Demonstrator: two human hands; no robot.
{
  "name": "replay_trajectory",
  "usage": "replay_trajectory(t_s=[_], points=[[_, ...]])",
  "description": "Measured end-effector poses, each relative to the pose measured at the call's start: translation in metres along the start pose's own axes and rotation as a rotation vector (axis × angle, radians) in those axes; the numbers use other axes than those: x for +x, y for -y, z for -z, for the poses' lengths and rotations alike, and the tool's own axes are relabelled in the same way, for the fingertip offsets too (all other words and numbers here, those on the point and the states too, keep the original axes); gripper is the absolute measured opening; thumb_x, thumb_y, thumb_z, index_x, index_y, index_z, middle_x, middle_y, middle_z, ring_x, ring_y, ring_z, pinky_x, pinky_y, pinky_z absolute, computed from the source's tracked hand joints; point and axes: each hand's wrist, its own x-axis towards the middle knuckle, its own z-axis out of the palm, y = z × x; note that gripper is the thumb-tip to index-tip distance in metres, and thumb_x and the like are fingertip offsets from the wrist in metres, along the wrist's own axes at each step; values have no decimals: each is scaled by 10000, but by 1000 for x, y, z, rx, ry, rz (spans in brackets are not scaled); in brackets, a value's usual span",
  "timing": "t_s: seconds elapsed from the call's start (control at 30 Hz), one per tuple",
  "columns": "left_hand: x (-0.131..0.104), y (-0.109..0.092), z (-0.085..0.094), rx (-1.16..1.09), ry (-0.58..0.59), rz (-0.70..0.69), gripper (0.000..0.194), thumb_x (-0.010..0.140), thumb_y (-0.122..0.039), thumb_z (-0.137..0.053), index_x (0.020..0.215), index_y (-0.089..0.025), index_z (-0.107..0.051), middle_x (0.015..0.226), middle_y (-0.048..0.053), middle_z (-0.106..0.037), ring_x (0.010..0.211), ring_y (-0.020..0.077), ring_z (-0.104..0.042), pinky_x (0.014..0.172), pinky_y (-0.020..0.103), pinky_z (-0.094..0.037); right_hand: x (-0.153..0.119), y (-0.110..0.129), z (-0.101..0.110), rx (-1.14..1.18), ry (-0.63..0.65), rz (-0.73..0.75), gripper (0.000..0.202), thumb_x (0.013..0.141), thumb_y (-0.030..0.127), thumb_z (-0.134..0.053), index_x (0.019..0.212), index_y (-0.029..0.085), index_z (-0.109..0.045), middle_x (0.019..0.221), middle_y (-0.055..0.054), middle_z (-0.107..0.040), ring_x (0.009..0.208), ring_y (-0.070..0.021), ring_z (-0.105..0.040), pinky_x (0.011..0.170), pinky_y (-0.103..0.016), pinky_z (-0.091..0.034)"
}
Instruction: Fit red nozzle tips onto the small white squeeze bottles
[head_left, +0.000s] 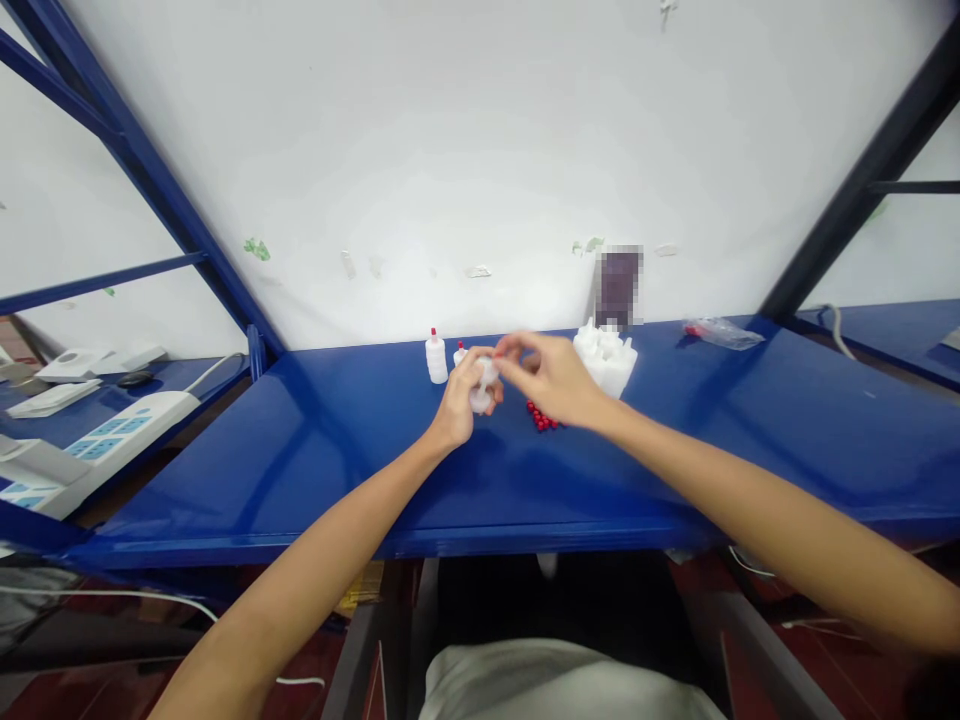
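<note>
My left hand (459,405) is wrapped round a small white bottle (482,388), held tilted above the blue table. At its tip my right hand (551,375) pinches a small red cap (499,354) between thumb and forefinger. Behind my left hand stand a white bottle with a red cap (436,358) and another red-capped bottle (460,352), partly hidden. Several loose red caps (543,418) lie on the table under my right hand. To the right of that hand, a white container (616,372) holds several white bottles with pointed tips.
The blue table (337,440) reaches back to a white wall. A clear plastic bag (724,333) with something red lies at the back right. White power strips (112,440) sit on a surface at the left. Blue metal posts frame both sides.
</note>
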Motion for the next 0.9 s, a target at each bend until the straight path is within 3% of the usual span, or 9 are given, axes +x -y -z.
replay_trajectory(t_s=[0.03,0.1,0.23,0.4,0.5,0.6,0.7,0.8,0.9], points=[[2,2,2,57,-39,36,334,883,-438,-370,1018,-177,-529,651,-31,-547,454,96,-463,428,208,-329,14,-4,1,0,-78,-38,168,908,299,-547,976,170,-629,786,-7,-650,565,-109,-496,609,-267,-409],[4,6,7,252,-23,83,244,871,-325,-367,897,-170,-554,637,-24,-545,491,103,-481,478,217,-360,43,-13,-1,-80,-101,-60,156,890,271,-561,962,162,-645,831,-28,-680,635,-129,-545,681,-287,-431],[5,11,13,588,160,36,288,854,-212,-363,698,-155,-598,676,17,-587,648,142,-553,660,259,-444,84,-30,-22,-294,88,-96,170,860,188,-558,971,178,-686,890,-51,-716,827,-190,-607,755,-311,-429],[6,12,14,632,237,-4,356,955,-342,-426,970,-134,-714,994,85,-693,864,193,-628,821,300,-470,96,-38,-51,-421,227,-136,214,867,190,-535,1014,184,-690,1050,-94,-706,943,-233,-617,735,-319,-435],[6,11,13,633,293,3,366,974,-380,-448,986,-134,-718,990,87,-703,872,197,-627,802,293,-467,97,-41,-54,-431,289,-135,199,862,206,-550,998,171,-690,1087,-102,-695,946,-231,-616,749,-319,-441],[5,9,12,649,317,-38,409,1003,-400,-401,887,-148,-701,847,48,-666,770,163,-586,753,273,-444,95,-43,-45,-371,308,-115,286,870,244,-567,1135,173,-650,1058,-79,-705,946,-215,-619,790,-310,-442],[5,9,13,584,225,-56,466,1018,-454,-348,828,-153,-648,718,5,-556,645,127,-531,675,252,-426,81,-41,-23,-395,271,-91,309,877,224,-541,1172,186,-625,1007,-62,-712,921,-207,-622,783,-305,-431],[6,10,14,500,130,-2,491,1004,-513,-357,824,-150,-635,647,-25,-482,537,105,-468,599,245,-400,48,-35,4,-501,368,-90,203,858,195,-527,1010,190,-662,944,-61,-706,810,-192,-618,684,-291,-405],[8,10,12,510,121,7,482,982,-514,-418,799,-144,-667,634,-22,-492,551,107,-445,606,247,-376,4,-25,25,-582,516,-114,157,843,205,-556,968,213,-652,854,-46,-687,731,-182,-603,599,-276,-356]])
